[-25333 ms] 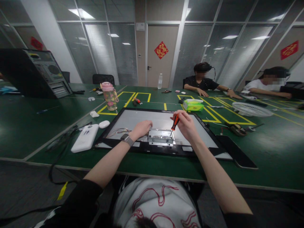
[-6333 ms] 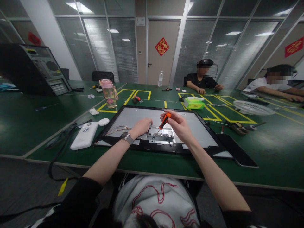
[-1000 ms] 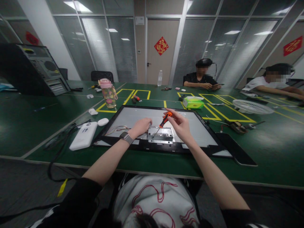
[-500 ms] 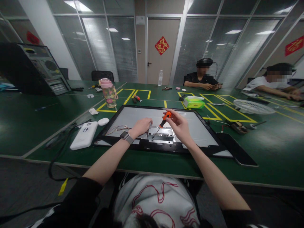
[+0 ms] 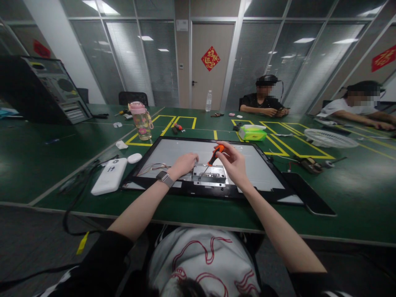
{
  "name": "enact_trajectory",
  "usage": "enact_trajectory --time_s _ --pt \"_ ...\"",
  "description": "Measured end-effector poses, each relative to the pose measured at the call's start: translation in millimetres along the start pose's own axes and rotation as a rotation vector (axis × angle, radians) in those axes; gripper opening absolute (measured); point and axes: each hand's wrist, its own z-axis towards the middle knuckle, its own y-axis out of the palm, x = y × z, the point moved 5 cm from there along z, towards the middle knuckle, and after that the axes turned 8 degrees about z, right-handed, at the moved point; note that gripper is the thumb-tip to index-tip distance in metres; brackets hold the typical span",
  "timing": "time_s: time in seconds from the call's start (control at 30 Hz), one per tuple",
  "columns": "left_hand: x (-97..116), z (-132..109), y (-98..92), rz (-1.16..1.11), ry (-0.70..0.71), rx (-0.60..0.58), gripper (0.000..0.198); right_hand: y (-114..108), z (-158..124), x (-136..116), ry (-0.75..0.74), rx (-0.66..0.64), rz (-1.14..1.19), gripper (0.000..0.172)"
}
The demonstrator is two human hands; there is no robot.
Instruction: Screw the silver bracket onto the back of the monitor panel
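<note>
A flat display panel (image 5: 262, 167) with a pale back and black frame lies on the table before me. Near its front edge sits a silver metal bracket (image 5: 210, 179). My right hand (image 5: 234, 164) grips an orange-and-black screwdriver (image 5: 214, 158) by its handle, thumb and fingers pinched around it. The shaft slants down to the left, its tip at the bracket; the exact contact is too small to tell. My left hand (image 5: 185, 163), with a watch on the wrist, has its fingers curled at the bracket's upper left corner. Its fingertips are partly hidden. Thin wires (image 5: 156, 166) lie left of that hand.
Left of the panel are a white power bank (image 5: 109, 177), a white oval case (image 5: 135, 158) and a pink-lidded bottle (image 5: 140, 121). A phone-like black slab (image 5: 309, 194) lies at the right. Behind stand a green tissue pack (image 5: 253, 133) and a fan grille (image 5: 330, 139). Two people sit across the table.
The screwdriver has shifted very slightly in my right fingers, its tip still at the bracket. My left hand stays in the same place.
</note>
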Motion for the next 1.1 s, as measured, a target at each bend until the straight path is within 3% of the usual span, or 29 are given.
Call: enact_trajectory --time_s 0.1,0.2,0.33,0.43,0.6,0.77,1.1 --pt "-0.1 0.1 0.0 -0.003 0.001 0.001 0.031 -4.2 -0.6 -3.3 -0.082 0.065 -0.137 0.02" --pt "-0.9 0.1 0.7 0.001 0.004 0.005 0.031 -3.2 -1.4 -9.0 -0.136 0.014 -0.206 0.022" --pt "-0.8 0.2 1.1 0.003 0.009 0.013 0.031 1.1 -0.9 -8.5 -0.049 -0.107 -0.049 0.034" --pt "0.4 0.5 0.6 -0.001 0.006 0.016 0.032 -1.0 0.3 -4.1 -0.017 -0.063 -0.003 0.032" --pt "1.3 0.4 -0.1 -0.003 0.001 0.01 0.032 -5.0 -0.2 -3.8 -0.115 0.018 -0.146 0.023" --pt "0.3 0.0 0.0 -0.004 0.008 0.016 0.031 1.4 -1.6 -3.3 -0.038 -0.111 -0.048 0.034" --pt "0.5 -1.0 -0.7 -0.004 0.0 0.007 0.031 -6.5 2.5 -3.8 -0.069 0.039 -0.066 0.012"
